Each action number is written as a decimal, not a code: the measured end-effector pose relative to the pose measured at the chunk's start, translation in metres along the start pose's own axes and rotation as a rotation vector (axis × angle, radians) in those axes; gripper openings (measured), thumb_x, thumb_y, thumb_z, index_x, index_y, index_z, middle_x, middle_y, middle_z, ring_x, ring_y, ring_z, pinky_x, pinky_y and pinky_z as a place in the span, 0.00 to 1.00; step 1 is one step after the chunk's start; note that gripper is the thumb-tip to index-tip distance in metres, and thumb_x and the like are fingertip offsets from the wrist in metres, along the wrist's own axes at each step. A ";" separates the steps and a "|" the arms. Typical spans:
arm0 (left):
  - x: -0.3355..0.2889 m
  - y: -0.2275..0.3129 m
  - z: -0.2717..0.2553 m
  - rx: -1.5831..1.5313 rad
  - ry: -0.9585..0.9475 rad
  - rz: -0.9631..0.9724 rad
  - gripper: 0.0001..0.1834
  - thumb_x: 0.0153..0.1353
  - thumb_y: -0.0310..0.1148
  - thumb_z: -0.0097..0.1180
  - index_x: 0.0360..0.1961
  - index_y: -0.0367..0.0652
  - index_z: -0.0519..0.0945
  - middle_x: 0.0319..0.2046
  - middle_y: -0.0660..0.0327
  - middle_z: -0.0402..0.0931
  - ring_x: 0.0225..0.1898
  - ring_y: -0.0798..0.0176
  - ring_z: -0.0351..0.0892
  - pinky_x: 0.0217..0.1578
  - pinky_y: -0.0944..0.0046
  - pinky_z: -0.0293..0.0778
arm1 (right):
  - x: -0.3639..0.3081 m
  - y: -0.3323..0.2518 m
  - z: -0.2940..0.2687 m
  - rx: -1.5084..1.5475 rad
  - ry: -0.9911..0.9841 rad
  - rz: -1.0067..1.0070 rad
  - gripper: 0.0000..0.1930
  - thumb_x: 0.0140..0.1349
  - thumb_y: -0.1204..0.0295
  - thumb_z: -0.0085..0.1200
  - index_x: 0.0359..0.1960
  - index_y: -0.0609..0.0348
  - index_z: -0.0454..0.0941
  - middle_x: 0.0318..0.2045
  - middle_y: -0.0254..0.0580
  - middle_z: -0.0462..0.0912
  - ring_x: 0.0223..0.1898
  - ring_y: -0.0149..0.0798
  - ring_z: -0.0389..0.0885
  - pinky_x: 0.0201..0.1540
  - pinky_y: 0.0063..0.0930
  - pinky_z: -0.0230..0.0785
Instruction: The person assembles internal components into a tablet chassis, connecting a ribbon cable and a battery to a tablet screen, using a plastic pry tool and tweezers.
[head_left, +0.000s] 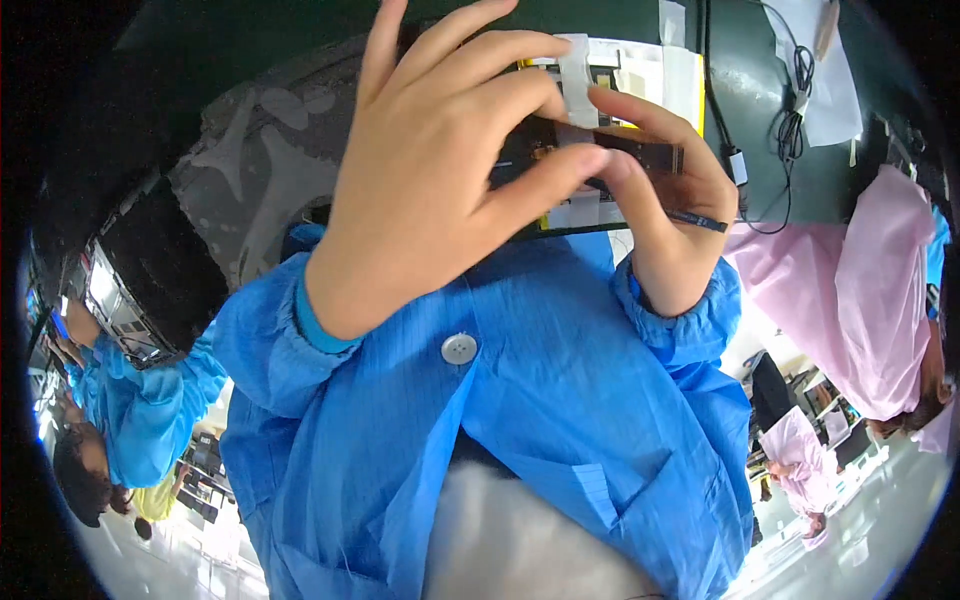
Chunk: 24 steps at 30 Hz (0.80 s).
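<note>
A dark, flat electronic part [655, 153] with a thin black ribbon tail [697, 220] sits between my hands, over the bench's near edge. My right hand [685, 190] curls around its right side, thumb against it and index finger reaching along its far edge. From the left, my left hand [420, 170] covers much of the part. Its thumb and index finger close on the part's left end, while the other fingers stretch away from me. Both thumb tips nearly meet. Just beyond lies a white sheet with yellow edges [640, 75], crossed by a pale tape strip [576, 85].
A dark green bench top [740, 90] lies ahead. Coiled black cable [792, 125] and a white paper [820, 80] are at the right. A grey mat [290, 130] lies left. People in blue [150, 400] and pink [850, 290] clothing are at the sides.
</note>
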<state>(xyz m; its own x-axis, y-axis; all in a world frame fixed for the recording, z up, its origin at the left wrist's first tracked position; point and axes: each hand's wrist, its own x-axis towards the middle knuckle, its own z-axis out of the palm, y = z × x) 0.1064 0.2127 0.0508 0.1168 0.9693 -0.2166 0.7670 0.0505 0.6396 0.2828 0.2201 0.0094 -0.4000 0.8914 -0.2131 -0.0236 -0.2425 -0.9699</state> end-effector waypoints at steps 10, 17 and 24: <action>0.003 -0.020 0.012 0.022 0.030 -0.049 0.07 0.47 0.33 0.59 0.18 0.42 0.78 0.44 0.58 0.76 0.58 0.45 0.63 0.62 0.40 0.43 | 0.002 0.020 -0.009 -0.393 0.086 -0.135 0.12 0.57 0.84 0.53 0.43 0.67 0.76 0.33 0.42 0.82 0.35 0.29 0.82 0.39 0.21 0.73; 0.002 -0.016 0.016 0.120 0.044 -0.078 0.06 0.44 0.31 0.59 0.16 0.41 0.78 0.42 0.57 0.75 0.57 0.49 0.63 0.62 0.44 0.47 | 0.001 0.025 -0.012 -0.376 0.063 -0.111 0.10 0.57 0.84 0.52 0.41 0.68 0.77 0.34 0.44 0.82 0.36 0.30 0.82 0.41 0.21 0.73; 0.000 -0.019 0.025 0.220 0.087 -0.023 0.05 0.41 0.29 0.58 0.14 0.40 0.77 0.38 0.57 0.70 0.56 0.50 0.63 0.62 0.42 0.47 | 0.000 0.028 -0.014 -0.394 0.054 -0.138 0.10 0.56 0.83 0.53 0.40 0.67 0.77 0.33 0.43 0.83 0.34 0.30 0.82 0.39 0.20 0.73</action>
<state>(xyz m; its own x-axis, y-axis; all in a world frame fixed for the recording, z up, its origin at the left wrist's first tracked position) 0.1080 0.2060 0.0201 0.0502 0.9861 -0.1586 0.8891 0.0282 0.4568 0.2950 0.2193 -0.0193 -0.3690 0.9265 -0.0737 0.2831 0.0365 -0.9584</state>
